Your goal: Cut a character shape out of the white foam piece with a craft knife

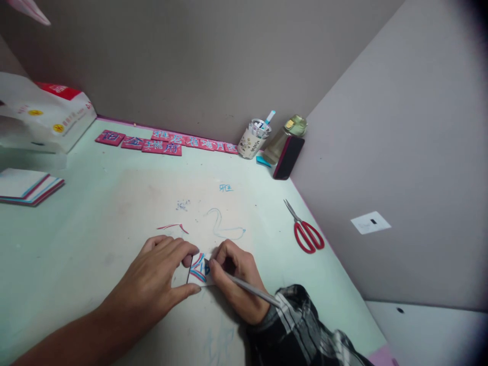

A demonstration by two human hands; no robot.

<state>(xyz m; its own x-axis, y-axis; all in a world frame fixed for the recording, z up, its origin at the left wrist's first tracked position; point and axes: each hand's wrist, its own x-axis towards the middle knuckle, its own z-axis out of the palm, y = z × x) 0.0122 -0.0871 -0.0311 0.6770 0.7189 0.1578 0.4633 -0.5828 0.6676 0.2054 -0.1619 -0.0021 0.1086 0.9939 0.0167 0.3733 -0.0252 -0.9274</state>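
A small white card (195, 273) with red and blue curved stripes and dark blue marks lies on the stained sheet (133, 203) in front of me. My left hand (163, 269) steadies it at its left side, fingers at the far edge and thumb at the near edge. My right hand (238, 279) grips a slim grey pen-like tool (253, 290). The tool's tip end meets the card's right part, and whether it is a pen or a blade I cannot make out. My right fingers partly hide the card's right side.
Red-handled scissors (305, 229) lie to the right. At the back stand a cup of scraps (254, 140), a greenish bottle (282, 140) and a phone (290, 157). Red lettered tiles (163, 147) line the wall. Layered boards (26, 185) and a white bag (53, 117) are left.
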